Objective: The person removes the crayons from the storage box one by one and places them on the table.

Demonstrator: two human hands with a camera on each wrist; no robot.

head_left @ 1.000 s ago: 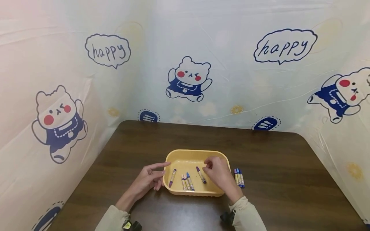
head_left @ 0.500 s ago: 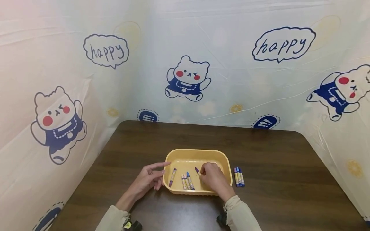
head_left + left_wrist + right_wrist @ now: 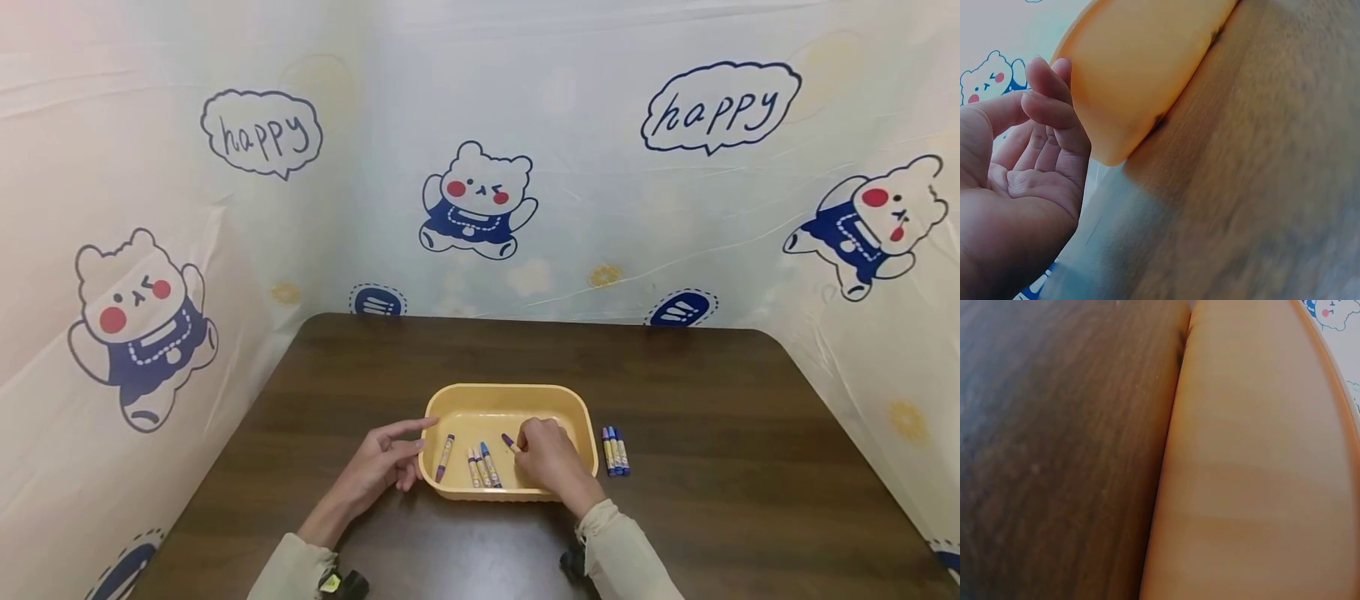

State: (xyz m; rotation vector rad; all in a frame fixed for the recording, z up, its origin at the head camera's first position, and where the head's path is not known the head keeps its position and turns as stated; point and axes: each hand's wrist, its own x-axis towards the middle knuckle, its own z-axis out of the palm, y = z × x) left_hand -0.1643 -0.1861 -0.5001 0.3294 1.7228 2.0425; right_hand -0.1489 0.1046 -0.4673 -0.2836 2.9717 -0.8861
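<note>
A yellow plastic bin (image 3: 510,388) stands on the table with several crayons in it. Inside it, my right hand (image 3: 553,460) pinches a purple-tipped crayon (image 3: 510,442), whose lower part is hidden behind the fingers. My left hand (image 3: 378,462) touches the bin's left rim with loosely extended fingers; the left wrist view shows its fingertips at the edge of the bin wall (image 3: 1135,69). Three crayons (image 3: 484,467) lie side by side left of the right hand. Another crayon (image 3: 445,458) lies by the left wall. Only the bin's outer side (image 3: 1247,456) and tabletop fill the right wrist view.
Just right of the bin, a small group of crayons (image 3: 617,452) lies side by side on the dark wooden table (image 3: 675,517). A printed cloth (image 3: 585,167) with cartoon bears encloses the table at the back and both sides.
My right hand has moved left and down within the bin and taken hold of the purple-tipped crayon. The left hand has stayed at the rim. The head view has shifted slightly.
</note>
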